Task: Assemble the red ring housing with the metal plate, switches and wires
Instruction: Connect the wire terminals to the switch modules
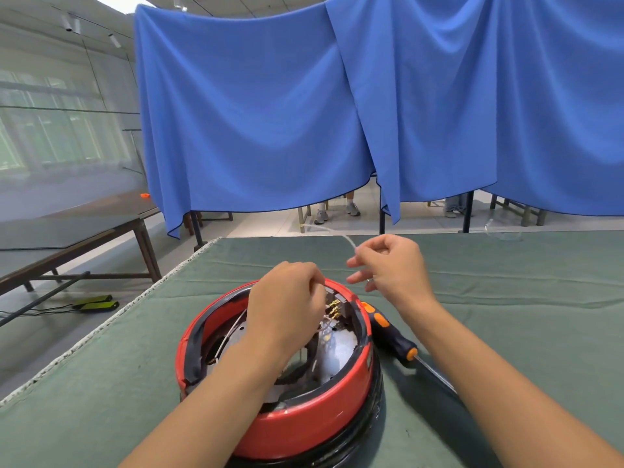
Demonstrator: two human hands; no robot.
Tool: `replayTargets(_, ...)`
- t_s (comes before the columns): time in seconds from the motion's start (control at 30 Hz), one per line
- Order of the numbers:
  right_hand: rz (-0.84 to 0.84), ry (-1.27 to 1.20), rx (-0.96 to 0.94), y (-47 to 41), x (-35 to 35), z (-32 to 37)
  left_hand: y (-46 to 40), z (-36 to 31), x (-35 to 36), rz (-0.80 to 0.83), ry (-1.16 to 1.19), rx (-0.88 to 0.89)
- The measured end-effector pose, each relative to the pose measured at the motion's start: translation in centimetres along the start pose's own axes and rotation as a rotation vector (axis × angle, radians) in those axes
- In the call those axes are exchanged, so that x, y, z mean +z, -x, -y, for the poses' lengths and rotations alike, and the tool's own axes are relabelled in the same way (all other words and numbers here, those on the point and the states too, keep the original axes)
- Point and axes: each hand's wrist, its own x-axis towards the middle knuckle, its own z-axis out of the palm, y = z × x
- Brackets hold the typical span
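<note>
The red ring housing (pixel 304 423) stands on the green table cloth in front of me, on a black base. Inside it I see the metal plate (pixel 337 352), brass switch terminals (pixel 333 308) at the far side and a thin pale wire (pixel 229 336) along the left. My left hand (pixel 287 305) reaches into the ring with curled fingers beside the terminals, pinching something I cannot make out. My right hand (pixel 388 265) hovers beyond the ring and pinches a thin white wire (pixel 347 240) that trails away to the back.
A screwdriver (pixel 393 336) with a black and orange handle lies on the cloth right of the ring, its shaft pointing toward me. A blue curtain (pixel 304 113) hangs behind the table. Another table (pixel 84 231) stands to the left, and the cloth's edge (pixel 101 325) runs diagonally on that side.
</note>
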Motion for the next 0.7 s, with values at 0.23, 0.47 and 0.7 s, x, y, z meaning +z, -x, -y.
replayTargets(0.23, 0.314, -0.101, 0.003, 2.1, 1.7, 3.1, -0.5, 0.8, -2.4, -0.043, 0.305, -0.192)
replayTargets(0.47, 0.512, -0.035, -0.037, 2.9, 2.3, 3.4, 0.6, 1.2, -2.9, -0.005, 0.467, -0.236)
replayTargets(0.7, 0.702, -0.067, -0.044, 3.0, 1.9, 3.3, 0.4, 2.5, -3.0, -0.009, 0.485, -0.245)
